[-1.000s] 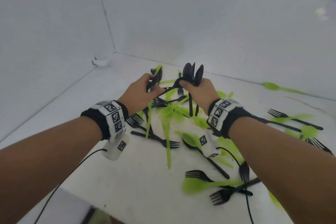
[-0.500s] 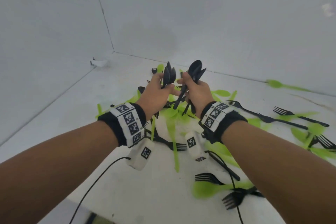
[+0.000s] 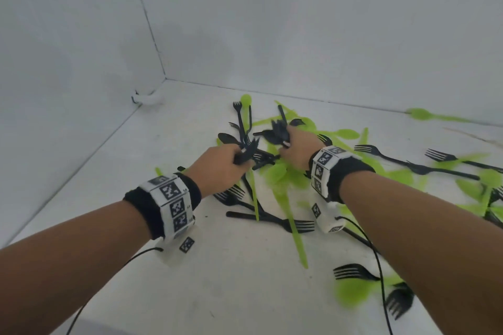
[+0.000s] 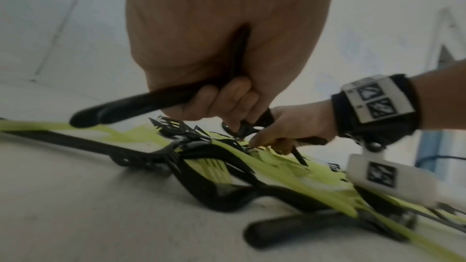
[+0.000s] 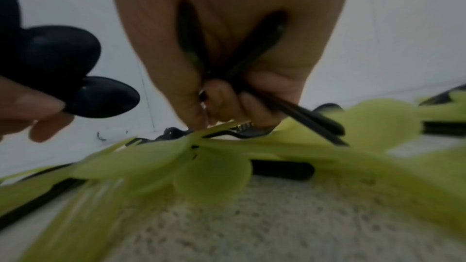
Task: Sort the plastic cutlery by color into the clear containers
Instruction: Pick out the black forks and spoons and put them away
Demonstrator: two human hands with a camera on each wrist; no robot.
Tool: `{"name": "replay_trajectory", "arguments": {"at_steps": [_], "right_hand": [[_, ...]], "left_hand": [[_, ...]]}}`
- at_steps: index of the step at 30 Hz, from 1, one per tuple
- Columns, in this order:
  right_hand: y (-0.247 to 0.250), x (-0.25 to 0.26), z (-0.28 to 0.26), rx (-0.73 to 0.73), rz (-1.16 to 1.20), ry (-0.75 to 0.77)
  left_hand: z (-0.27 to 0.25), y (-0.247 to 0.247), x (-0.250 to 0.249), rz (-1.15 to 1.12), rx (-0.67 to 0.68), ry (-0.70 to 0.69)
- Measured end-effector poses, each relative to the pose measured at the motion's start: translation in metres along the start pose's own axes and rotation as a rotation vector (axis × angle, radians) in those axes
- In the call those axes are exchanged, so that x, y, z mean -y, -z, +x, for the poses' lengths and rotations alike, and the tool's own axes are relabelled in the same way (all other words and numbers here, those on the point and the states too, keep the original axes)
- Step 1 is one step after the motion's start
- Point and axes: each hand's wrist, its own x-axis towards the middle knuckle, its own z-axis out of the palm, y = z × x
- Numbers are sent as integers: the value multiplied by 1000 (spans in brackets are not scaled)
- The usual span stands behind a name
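Observation:
Black and lime-green plastic cutlery lies jumbled on the white table [image 3: 190, 294]. My left hand [image 3: 226, 163] grips a bundle of black spoons [image 3: 246, 153]; their handles [image 4: 141, 103] stick out of the fist in the left wrist view. My right hand [image 3: 295, 151] grips another bunch of black cutlery [image 3: 277, 132], whose handles [image 5: 310, 119] show in the right wrist view. Both hands hover low over the pile of green cutlery [image 3: 283, 177], close together. No clear container is in view.
Black forks [image 3: 353, 272] and a green spoon [image 3: 351, 294] lie near the front right; more forks [image 3: 402, 163] spread to the right. A lone green spoon [image 3: 420, 114] lies by the back wall. A small white object [image 3: 148, 99] sits in the far-left corner. Walls close off left and back.
Both hands have dropped from a raised position down toward the pile, still holding their black bundles, which now tilt forward.

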Motion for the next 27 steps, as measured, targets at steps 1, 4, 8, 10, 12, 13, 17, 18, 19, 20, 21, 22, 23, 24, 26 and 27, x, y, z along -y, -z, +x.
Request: {"name": "replay_trajectory", "arguments": {"at_steps": [1, 4, 8, 10, 12, 13, 17, 18, 19, 20, 21, 22, 23, 24, 26, 27], "right_hand": [[-2, 2, 0, 45, -40, 34], [-4, 7, 0, 77, -158, 85], [-4, 6, -1, 80, -193, 52], [-4, -1, -1, 65, -184, 38], [-3, -7, -2, 41, -167, 37], [-3, -10, -3, 40, -157, 39], [-3, -14, -9, 40, -131, 44], [-2, -15, -10, 26, -119, 36], [-1, -16, -12, 8, -114, 22], [2, -17, -14, -10, -114, 7], [4, -18, -16, -29, -113, -6], [7, -19, -18, -49, -96, -11], [8, -20, -20, -76, -61, -9], [10, -21, -22, -108, -15, -4], [12, -23, -25, -177, 80, 13], [13, -23, -26, -208, 119, 24]], "left_hand": [[-4, -4, 0, 37, 15, -33], [-9, -17, 5, 186, 25, -110], [2, -15, 17, 229, -21, -59], [5, -16, 20, 264, -26, -41], [6, -20, 19, 311, -18, -51], [6, -23, 17, 343, -12, -60], [15, -33, 7, 442, -19, -36], [18, -34, 5, 452, -23, -27], [20, -35, 3, 454, -29, -19], [22, -36, 2, 450, -38, -13], [23, -37, 1, 440, -48, -7], [24, -38, 0, 432, -56, 3], [24, -40, -1, 427, -63, 11], [23, -41, -3, 430, -77, 17], [21, -42, -6, 432, -111, 30], [20, -42, -6, 412, -122, 48]]}}
